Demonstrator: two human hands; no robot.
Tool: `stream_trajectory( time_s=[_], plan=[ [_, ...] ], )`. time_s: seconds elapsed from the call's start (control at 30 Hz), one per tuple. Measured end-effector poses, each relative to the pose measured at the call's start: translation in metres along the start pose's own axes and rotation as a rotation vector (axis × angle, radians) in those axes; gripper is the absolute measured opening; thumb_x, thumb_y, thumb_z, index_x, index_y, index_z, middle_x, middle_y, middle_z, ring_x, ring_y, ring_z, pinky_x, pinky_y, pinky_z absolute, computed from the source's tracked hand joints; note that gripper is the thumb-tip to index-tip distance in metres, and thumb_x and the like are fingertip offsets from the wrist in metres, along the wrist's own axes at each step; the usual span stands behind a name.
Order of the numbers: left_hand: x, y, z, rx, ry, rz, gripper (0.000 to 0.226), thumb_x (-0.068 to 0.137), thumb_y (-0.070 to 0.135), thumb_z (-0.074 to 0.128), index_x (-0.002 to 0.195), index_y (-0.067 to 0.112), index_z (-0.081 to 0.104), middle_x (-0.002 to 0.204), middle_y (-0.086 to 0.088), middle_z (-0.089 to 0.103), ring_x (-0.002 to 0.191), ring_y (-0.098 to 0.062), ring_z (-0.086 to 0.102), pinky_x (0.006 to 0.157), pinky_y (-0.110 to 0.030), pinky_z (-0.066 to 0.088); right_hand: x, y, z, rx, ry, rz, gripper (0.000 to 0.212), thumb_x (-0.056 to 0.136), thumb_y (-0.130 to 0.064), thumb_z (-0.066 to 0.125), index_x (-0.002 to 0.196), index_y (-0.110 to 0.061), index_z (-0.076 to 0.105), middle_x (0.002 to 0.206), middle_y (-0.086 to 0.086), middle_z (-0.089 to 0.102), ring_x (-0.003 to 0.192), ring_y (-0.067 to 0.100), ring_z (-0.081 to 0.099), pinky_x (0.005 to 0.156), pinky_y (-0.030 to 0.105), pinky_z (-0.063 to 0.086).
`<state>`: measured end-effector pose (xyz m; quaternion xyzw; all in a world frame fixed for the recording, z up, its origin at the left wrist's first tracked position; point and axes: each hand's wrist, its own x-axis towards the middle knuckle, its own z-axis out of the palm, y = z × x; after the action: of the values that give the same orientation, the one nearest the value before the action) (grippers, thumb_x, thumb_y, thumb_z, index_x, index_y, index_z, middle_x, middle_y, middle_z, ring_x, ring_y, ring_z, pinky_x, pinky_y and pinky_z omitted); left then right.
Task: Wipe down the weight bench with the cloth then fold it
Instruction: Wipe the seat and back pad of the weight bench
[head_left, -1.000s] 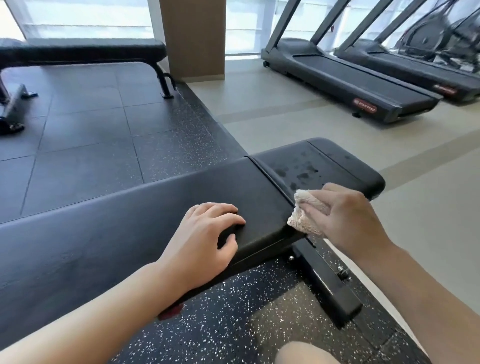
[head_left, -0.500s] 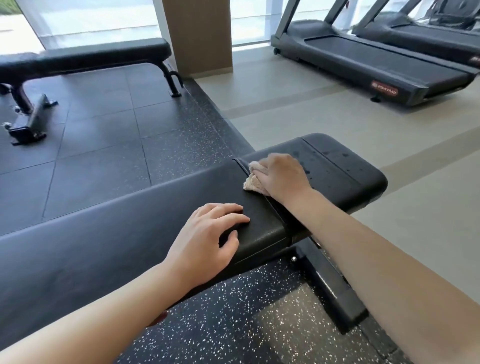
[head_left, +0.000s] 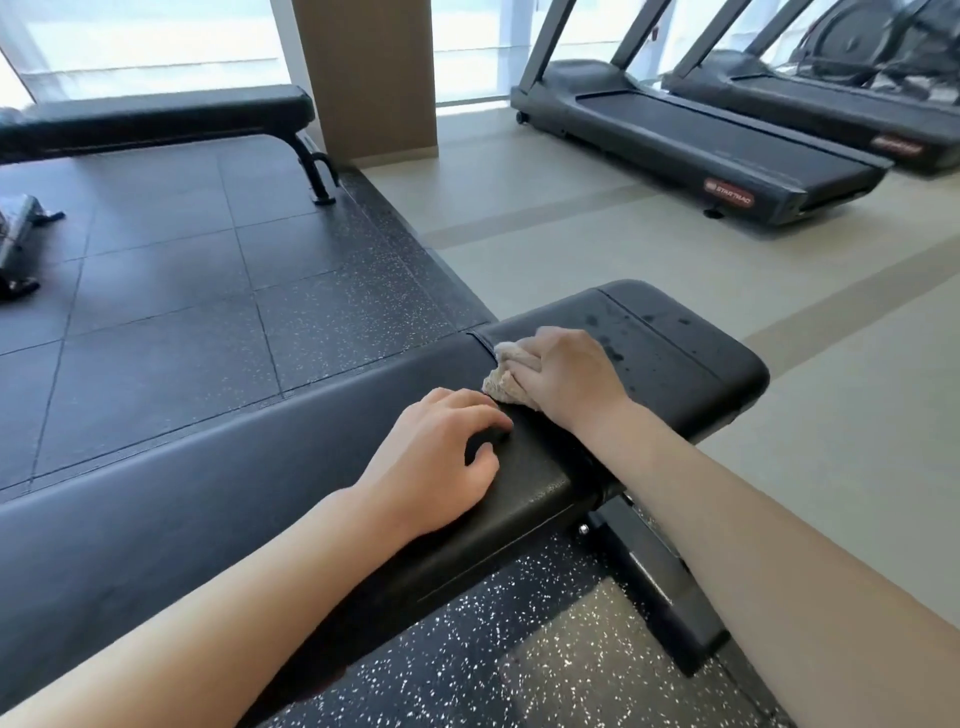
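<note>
Left hand (head_left: 441, 457): loose grip, fingers lightly curled, braced on the bench (head_left: 691, 364), holding nothing. Right hand (head_left: 563, 376): grip bunched on the cloth (head_left: 501, 382), pressed at the pad seam. Step looks like wiping. Next probably needs strokes across the wet spots (head_left: 613, 343) rightward. Cloth mostly hidden under fingers; bench's left end cut off.

The right hand (head_left: 566, 376) holds a bunched pale cloth (head_left: 501, 376) on the black weight bench (head_left: 675, 358), right at the gap between its two pads. The left hand (head_left: 441, 457) rests on the long pad, fingers bent. Wet spots (head_left: 613, 338) dot the short pad
</note>
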<state>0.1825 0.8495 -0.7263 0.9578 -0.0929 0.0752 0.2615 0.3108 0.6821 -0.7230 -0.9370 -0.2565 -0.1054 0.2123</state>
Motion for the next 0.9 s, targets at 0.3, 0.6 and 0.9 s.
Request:
stream_trajectory(
  time_s=[0.3, 0.6, 0.9],
  plan=[
    [0.055, -0.025, 0.012, -0.13, 0.104, 0.023, 0.027, 0.083, 0.02, 0.058, 0.1, 0.027, 0.078, 0.114, 0.014, 0.071, 0.108, -0.016, 0.06, 0.099, -0.036, 0.048, -0.11, 0.002, -0.05, 0.054, -0.032, 0.038, 0.023, 0.092, -0.021, 0.074, 0.11, -0.035, 0.074, 0.088, -0.019, 0.059, 0.085, 0.004, 0.063, 0.077, 0.018, 0.049],
    [0.077, -0.027, 0.017, -0.201, 0.104, 0.045, 0.029, 0.081, 0.024, 0.052, 0.094, 0.026, 0.078, 0.107, 0.012, 0.072, 0.102, -0.018, 0.061, 0.093, -0.04, 0.052, -0.064, 0.008, -0.029, -0.067, 0.023, 0.104, 0.021, 0.098, -0.039, 0.066, 0.085, -0.023, 0.069, 0.072, -0.009, 0.041, 0.066, 0.008, 0.05, 0.063, 0.024, 0.042],
    [0.078, -0.025, 0.024, -0.171, 0.04, 0.033, 0.033, 0.08, 0.033, 0.048, 0.101, 0.034, 0.074, 0.113, 0.016, 0.067, 0.109, -0.017, 0.058, 0.101, -0.042, 0.043, 0.017, 0.021, -0.006, -0.135, 0.02, 0.124, 0.023, 0.096, -0.038, 0.064, 0.088, -0.02, 0.075, 0.07, -0.006, 0.048, 0.065, 0.016, 0.051, 0.061, 0.034, 0.043]
  ],
)
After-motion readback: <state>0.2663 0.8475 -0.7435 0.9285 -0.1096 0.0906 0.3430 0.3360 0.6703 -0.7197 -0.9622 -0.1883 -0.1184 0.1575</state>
